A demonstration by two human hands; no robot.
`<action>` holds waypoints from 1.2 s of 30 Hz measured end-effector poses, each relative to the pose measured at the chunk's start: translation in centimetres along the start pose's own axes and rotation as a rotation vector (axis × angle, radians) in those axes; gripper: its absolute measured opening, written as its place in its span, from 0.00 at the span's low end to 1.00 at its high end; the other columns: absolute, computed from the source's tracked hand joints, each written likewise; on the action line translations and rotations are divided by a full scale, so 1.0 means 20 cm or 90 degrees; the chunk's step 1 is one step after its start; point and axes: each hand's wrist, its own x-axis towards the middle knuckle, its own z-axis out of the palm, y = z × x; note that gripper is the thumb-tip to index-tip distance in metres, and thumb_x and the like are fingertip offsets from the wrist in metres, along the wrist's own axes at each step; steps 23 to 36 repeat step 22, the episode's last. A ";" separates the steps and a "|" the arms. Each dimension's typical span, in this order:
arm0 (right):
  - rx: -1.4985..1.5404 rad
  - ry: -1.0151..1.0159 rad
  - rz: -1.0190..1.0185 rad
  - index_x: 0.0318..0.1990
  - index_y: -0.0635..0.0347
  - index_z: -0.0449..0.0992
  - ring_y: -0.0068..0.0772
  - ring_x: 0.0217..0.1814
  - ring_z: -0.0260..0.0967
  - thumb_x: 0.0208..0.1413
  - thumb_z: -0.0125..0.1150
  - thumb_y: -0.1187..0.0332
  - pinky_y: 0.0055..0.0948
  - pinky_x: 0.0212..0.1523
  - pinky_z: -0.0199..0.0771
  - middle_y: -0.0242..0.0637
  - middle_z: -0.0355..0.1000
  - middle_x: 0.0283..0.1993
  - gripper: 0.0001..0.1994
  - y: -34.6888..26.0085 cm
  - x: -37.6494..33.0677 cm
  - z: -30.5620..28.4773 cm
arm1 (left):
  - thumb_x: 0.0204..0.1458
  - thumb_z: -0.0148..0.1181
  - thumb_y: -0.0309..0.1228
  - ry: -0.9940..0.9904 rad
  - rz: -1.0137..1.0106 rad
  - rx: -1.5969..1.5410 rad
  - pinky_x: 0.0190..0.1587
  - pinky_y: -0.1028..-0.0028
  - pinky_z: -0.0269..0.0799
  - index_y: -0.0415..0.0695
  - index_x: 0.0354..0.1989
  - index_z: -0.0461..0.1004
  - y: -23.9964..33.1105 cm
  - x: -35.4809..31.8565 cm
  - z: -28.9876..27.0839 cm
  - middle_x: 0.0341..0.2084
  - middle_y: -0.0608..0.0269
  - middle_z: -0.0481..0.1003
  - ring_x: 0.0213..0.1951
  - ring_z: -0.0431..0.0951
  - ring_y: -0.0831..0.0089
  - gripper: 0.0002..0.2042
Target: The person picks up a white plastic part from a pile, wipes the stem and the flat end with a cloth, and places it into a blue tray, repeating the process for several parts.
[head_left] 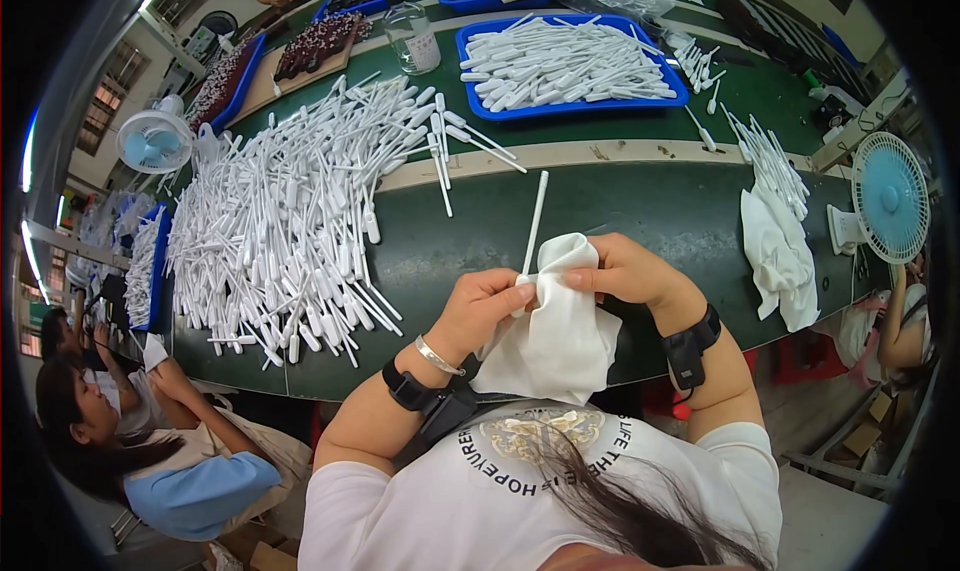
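Between the fingertips of my left hand (485,309) is the thick lower end of a white plastic stick (537,221). Its thin shaft points up and away from me over the green table. My right hand (625,276) pinches a white cloth (550,356), bunched up beside the stick's thick end and hanging down at the table's front edge. Fingers of my left hand touch the cloth too. To the left lies a big loose heap of similar white sticks (275,211), each with a thin shaft and a thicker end.
A blue tray (575,114) of white sticks stands at the far side, with a glass jar (412,39) left of it. Another white cloth (780,256) lies at right beside more sticks and a blue-bladed fan (890,199). A co-worker (180,451) sits at left.
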 end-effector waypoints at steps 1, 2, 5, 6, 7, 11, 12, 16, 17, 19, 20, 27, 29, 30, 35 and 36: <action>-0.001 -0.003 -0.002 0.40 0.60 0.71 0.18 0.29 0.64 0.49 0.56 0.62 0.20 0.29 0.66 0.29 0.70 0.31 0.14 0.00 0.00 0.00 | 0.50 0.52 0.34 0.004 0.002 0.001 0.24 0.86 0.58 0.40 0.28 0.73 0.00 0.00 0.00 0.21 0.73 0.70 0.21 0.62 0.87 0.09; 0.022 -0.005 -0.016 0.40 0.60 0.71 0.17 0.29 0.64 0.49 0.56 0.62 0.19 0.28 0.66 0.28 0.69 0.31 0.14 0.01 0.00 -0.01 | 0.50 0.52 0.34 0.022 0.011 -0.002 0.24 0.86 0.57 0.40 0.27 0.73 0.00 0.01 0.00 0.21 0.72 0.70 0.21 0.62 0.87 0.10; 0.070 -0.001 -0.050 0.40 0.59 0.72 0.15 0.28 0.63 0.49 0.56 0.62 0.17 0.26 0.64 0.27 0.68 0.30 0.13 0.04 0.00 -0.01 | 0.50 0.51 0.35 0.053 0.031 0.000 0.23 0.86 0.57 0.40 0.25 0.72 0.02 0.01 0.01 0.20 0.70 0.70 0.21 0.62 0.86 0.11; 0.049 -0.009 -0.047 0.39 0.59 0.72 0.15 0.27 0.63 0.49 0.56 0.61 0.17 0.25 0.64 0.27 0.68 0.29 0.13 0.07 0.02 0.00 | 0.50 0.51 0.36 0.068 0.031 0.019 0.23 0.87 0.57 0.40 0.25 0.72 0.03 0.01 0.01 0.20 0.71 0.70 0.21 0.62 0.87 0.11; 0.029 -0.006 -0.044 0.38 0.59 0.72 0.15 0.27 0.63 0.49 0.56 0.61 0.18 0.24 0.64 0.27 0.68 0.28 0.13 0.09 0.05 0.00 | 0.50 0.51 0.36 0.072 0.032 0.039 0.23 0.87 0.57 0.41 0.25 0.73 0.05 0.01 0.00 0.20 0.71 0.70 0.21 0.62 0.87 0.11; -0.024 -0.038 -0.038 0.36 0.60 0.72 0.16 0.26 0.63 0.48 0.57 0.60 0.18 0.24 0.65 0.27 0.68 0.27 0.13 0.13 0.12 0.01 | 0.50 0.50 0.36 0.070 0.058 0.087 0.21 0.86 0.57 0.41 0.24 0.72 0.26 0.10 0.10 0.18 0.72 0.70 0.19 0.63 0.87 0.11; -0.035 -0.044 -0.014 0.38 0.61 0.72 0.17 0.29 0.63 0.48 0.57 0.60 0.19 0.27 0.66 0.27 0.68 0.29 0.14 0.12 0.12 0.00 | 0.50 0.49 0.35 0.027 0.049 0.188 0.20 0.86 0.56 0.40 0.24 0.71 0.37 0.16 0.16 0.18 0.70 0.70 0.18 0.62 0.86 0.11; -0.022 -0.033 -0.054 0.38 0.60 0.71 0.17 0.25 0.63 0.47 0.58 0.59 0.19 0.23 0.65 0.26 0.66 0.26 0.16 0.17 0.10 -0.01 | 0.50 0.48 0.37 -0.115 0.013 0.435 0.15 0.83 0.56 0.39 0.24 0.70 0.56 0.62 0.46 0.14 0.66 0.69 0.13 0.62 0.84 0.13; -0.036 -0.020 -0.071 0.37 0.60 0.72 0.18 0.24 0.63 0.47 0.58 0.58 0.19 0.23 0.65 0.27 0.66 0.25 0.15 0.16 0.10 0.00 | 0.50 0.48 0.37 -0.121 0.000 0.435 0.14 0.82 0.56 0.39 0.24 0.70 0.54 0.74 0.51 0.13 0.66 0.69 0.12 0.62 0.83 0.13; -0.062 0.013 -0.099 0.34 0.60 0.72 0.19 0.22 0.63 0.47 0.57 0.56 0.19 0.22 0.65 0.30 0.67 0.24 0.15 0.15 0.10 0.01 | 0.49 0.50 0.37 -0.140 -0.053 0.447 0.14 0.80 0.59 0.39 0.20 0.70 0.48 1.00 0.60 0.11 0.64 0.70 0.10 0.64 0.78 0.14; -0.062 0.032 -0.102 0.34 0.60 0.72 0.19 0.22 0.63 0.47 0.57 0.56 0.19 0.22 0.65 0.30 0.67 0.24 0.15 0.16 0.10 0.01 | 0.49 0.50 0.37 -0.156 -0.047 0.455 0.14 0.80 0.59 0.39 0.20 0.70 0.45 1.10 0.68 0.11 0.64 0.70 0.10 0.64 0.78 0.14; -0.300 0.010 -0.195 0.43 0.54 0.69 0.36 0.38 0.68 0.47 0.55 0.54 0.27 0.47 0.61 0.42 0.72 0.33 0.19 0.22 0.15 -0.01 | 0.48 0.50 0.39 -0.173 -0.066 0.483 0.14 0.77 0.60 0.40 0.20 0.70 0.38 1.26 0.84 0.13 0.64 0.71 0.09 0.64 0.77 0.15; -0.300 0.010 -0.195 0.43 0.54 0.69 0.36 0.38 0.68 0.47 0.55 0.54 0.27 0.47 0.61 0.42 0.72 0.33 0.19 0.22 0.15 -0.01 | 0.48 0.50 0.39 -0.173 -0.066 0.483 0.14 0.77 0.60 0.40 0.20 0.70 0.38 1.26 0.84 0.13 0.64 0.71 0.09 0.64 0.77 0.15; -0.300 0.010 -0.195 0.43 0.54 0.69 0.36 0.38 0.68 0.47 0.55 0.54 0.27 0.47 0.61 0.42 0.72 0.33 0.19 0.22 0.15 -0.01 | 0.48 0.50 0.39 -0.173 -0.066 0.483 0.14 0.77 0.60 0.40 0.20 0.70 0.38 1.26 0.84 0.13 0.64 0.71 0.09 0.64 0.77 0.15; -0.300 0.010 -0.195 0.43 0.54 0.69 0.36 0.38 0.68 0.47 0.55 0.54 0.27 0.47 0.61 0.42 0.72 0.33 0.19 0.22 0.15 -0.01 | 0.48 0.50 0.39 -0.173 -0.066 0.483 0.14 0.77 0.60 0.40 0.20 0.70 0.38 1.26 0.84 0.13 0.64 0.71 0.09 0.64 0.77 0.15; -0.300 0.010 -0.195 0.43 0.54 0.69 0.36 0.38 0.68 0.47 0.55 0.54 0.27 0.47 0.61 0.42 0.72 0.33 0.19 0.22 0.15 -0.01 | 0.48 0.50 0.39 -0.173 -0.066 0.483 0.14 0.77 0.60 0.40 0.20 0.70 0.38 1.26 0.84 0.13 0.64 0.71 0.09 0.64 0.77 0.15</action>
